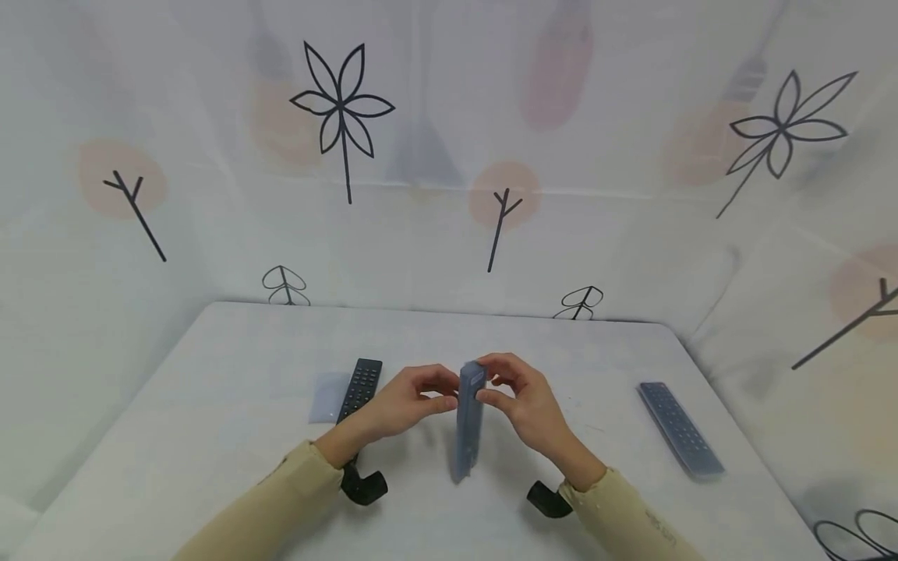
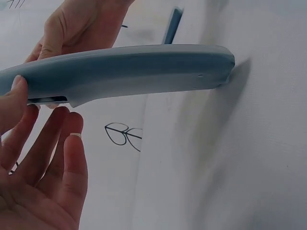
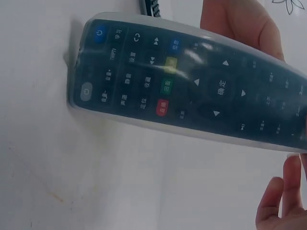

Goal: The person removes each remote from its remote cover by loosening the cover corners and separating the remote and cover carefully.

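Holding a translucent-sleeved TV remote control (image 1: 468,425) on end between two hands

Near the centre of the head view, the remote stands almost upright, its narrow edge towards the camera. The left hand (image 1: 410,399) is at its left side and the right hand (image 1: 521,396) at its right, both around its upper part. Its lower end is at the white table (image 1: 231,467); whether it touches, I cannot tell. In the right wrist view its button face shows, with Chinese-labelled keys and coloured ones in blue, yellow, green and red; the left wrist view shows its smooth back and a dark slot along one edge.

The left hand pinches the remote, thumb against the back and a fingertip at the edge, the other fingers loosely bent and fanned below. The right hand pinches it between thumb and forefinger, its other fingers curved and apart. Both forearms, in beige sleeves (image 1: 270,506), rise from the bottom corners of the head view and slant inward, with a black wrist camera (image 1: 365,488) below each wrist.

Left of centre, a black remote (image 1: 362,383) lies partly behind the left wrist, beside a pale plastic pouch (image 1: 327,397). At the right, another sleeved remote (image 1: 680,430) lies button side up.
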### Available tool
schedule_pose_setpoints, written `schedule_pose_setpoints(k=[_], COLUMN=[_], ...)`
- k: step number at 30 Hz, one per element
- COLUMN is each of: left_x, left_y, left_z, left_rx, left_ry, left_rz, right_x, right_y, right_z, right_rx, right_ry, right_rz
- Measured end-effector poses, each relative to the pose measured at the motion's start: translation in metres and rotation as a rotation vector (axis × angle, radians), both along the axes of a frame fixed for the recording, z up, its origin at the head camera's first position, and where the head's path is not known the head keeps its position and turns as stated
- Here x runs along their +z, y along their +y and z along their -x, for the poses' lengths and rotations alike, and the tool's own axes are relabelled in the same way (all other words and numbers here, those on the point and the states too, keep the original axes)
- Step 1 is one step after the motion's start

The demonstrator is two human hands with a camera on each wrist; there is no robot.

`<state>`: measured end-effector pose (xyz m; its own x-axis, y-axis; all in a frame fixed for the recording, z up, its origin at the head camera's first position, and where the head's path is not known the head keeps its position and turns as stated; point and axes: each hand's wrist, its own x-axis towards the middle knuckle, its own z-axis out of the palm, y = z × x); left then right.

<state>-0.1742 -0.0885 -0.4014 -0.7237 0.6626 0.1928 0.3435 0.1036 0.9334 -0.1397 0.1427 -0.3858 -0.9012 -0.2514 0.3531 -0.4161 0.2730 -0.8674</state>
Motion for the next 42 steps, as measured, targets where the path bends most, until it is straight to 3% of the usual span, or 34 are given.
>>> schedule_pose_setpoints(k=[5, 15, 20, 35, 42], left_x=[-0.003, -0.006, -0.007, -0.008, -0.009], left_y=[0.006, 0.011, 0.012, 0.024, 0.029], left_z=[-0.001, 0.001, 0.000, -0.006, -0.009], left_rx=[0.018, -0.013, -0.019, 0.020, 0.079], left_ry=[-0.070, -0.137, -0.150, -0.079, -0.047], left_rz=[-0.013, -0.031, -0.031, 0.010, 0.015], right_x=[-0.002, -0.001, 0.000, 0.000, 0.000], right_y=[0.004, 0.010, 0.012, 0.008, 0.009], right_z=[0.001, 0.001, -0.001, -0.004, -0.003], right_rx=[0.080, 0.096, 0.120, 0.163, 0.189], right_ry=[0.026, 0.125, 0.126, 0.039, 0.031], right_rz=[0.013, -0.050, -0.030, 0.091, 0.074])
